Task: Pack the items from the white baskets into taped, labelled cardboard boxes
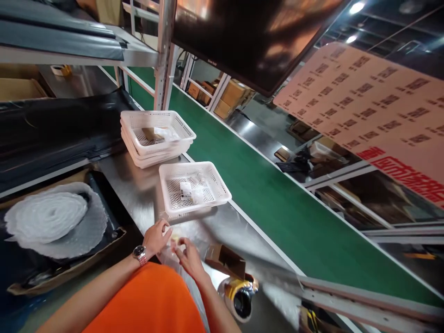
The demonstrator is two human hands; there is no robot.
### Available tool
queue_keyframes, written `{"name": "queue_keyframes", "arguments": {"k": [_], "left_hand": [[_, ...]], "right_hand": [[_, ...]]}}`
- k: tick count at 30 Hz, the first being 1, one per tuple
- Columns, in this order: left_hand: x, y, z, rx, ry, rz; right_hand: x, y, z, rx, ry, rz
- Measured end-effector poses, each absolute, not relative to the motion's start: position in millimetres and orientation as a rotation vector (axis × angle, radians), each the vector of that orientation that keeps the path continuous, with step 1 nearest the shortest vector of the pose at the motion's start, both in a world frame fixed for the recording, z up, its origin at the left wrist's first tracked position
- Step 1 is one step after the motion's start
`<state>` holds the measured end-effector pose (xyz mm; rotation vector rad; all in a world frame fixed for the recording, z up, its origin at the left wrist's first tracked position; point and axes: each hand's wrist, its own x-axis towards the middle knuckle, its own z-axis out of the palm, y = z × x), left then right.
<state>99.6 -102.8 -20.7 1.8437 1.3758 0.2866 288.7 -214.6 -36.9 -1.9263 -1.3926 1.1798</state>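
Low in the middle of the head view, both my hands meet over a steel worktop (145, 194). My left hand (157, 237), a watch on its wrist, has its fingers curled on a small pale item in clear wrapping (173, 240). My right hand (189, 257) pinches the same item from the other side. The item is too small to name. A white perforated basket (194, 187) with small packets lies just beyond my hands. A small brown cardboard box (225, 261) stands open to the right of my right hand.
A stack of white baskets (156, 136) sits further back. A roll of bubble wrap (52, 222) lies in a dark tray at left. A tape roll (239, 298) is near the front edge. A green conveyor belt (277, 199) runs along the right. A dark monitor (256, 37) hangs overhead.
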Motion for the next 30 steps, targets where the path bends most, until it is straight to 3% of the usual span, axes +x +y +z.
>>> {"name": "queue_keyframes", "arguments": {"k": [2,5,13,26,30], "left_hand": [[97,-106,-19,1.798,1.429,0.249],[100,-110,-14,1.791,1.424,0.123],[131,-109,1,1.875,1.379,-0.068],[128,-105,-32,1.666,1.279,0.146],[119,-105,-32,1.616,1.267,0.216]], "right_hand": [[287,-216,-35,-1.762,-1.026,1.28],[279,-217,-34,-1.626,-0.653,1.179],[272,-221,-38,-1.744,-0.562,0.885],[265,-215,-42,-1.417,-0.437,1.533],[265,-213,-35,-1.399,-0.512,1.469]]}}
